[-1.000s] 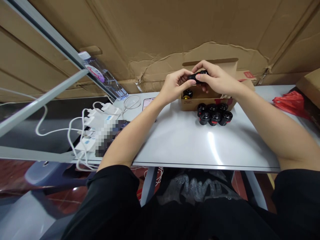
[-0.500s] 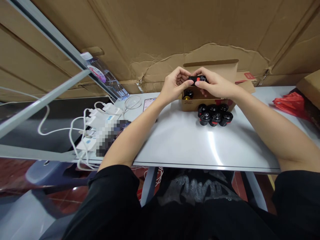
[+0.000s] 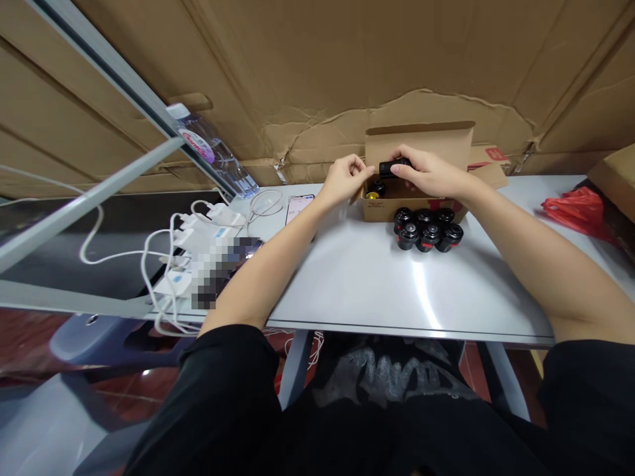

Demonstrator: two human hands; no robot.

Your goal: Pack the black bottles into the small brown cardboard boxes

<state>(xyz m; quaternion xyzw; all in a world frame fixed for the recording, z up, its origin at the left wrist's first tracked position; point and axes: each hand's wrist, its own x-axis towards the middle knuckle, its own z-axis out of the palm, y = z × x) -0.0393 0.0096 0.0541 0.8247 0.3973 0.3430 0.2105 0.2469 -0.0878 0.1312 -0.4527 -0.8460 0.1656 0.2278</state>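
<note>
My right hand [image 3: 421, 172] grips a black cylindrical part [image 3: 387, 169] between thumb and fingers, above an open cardboard box [image 3: 391, 210]. The part lies about level; my fingers cover its right end. Left of it, my left hand [image 3: 344, 177] is curled in a pinch at the box's left edge, apart from the part. Whether something small is between those fingertips is hidden. Inside the box a black piece with a gold-coloured ring [image 3: 376, 192] shows at the left. In front of the box, several black cylindrical parts [image 3: 429, 235] with red marks stand upright in two rows.
A phone [image 3: 297, 206] lies left of the box on the white table [image 3: 357, 284]. Farther left are a power strip [image 3: 218, 221] with white cables and a leaning water bottle [image 3: 213, 149]. A red plastic bag [image 3: 575, 208] lies at right. Cardboard [image 3: 317, 66] covers the wall behind.
My left hand has come off the black cylindrical part and moved slightly left and down. My right hand still grips the part, which has lowered a little toward the box.
</note>
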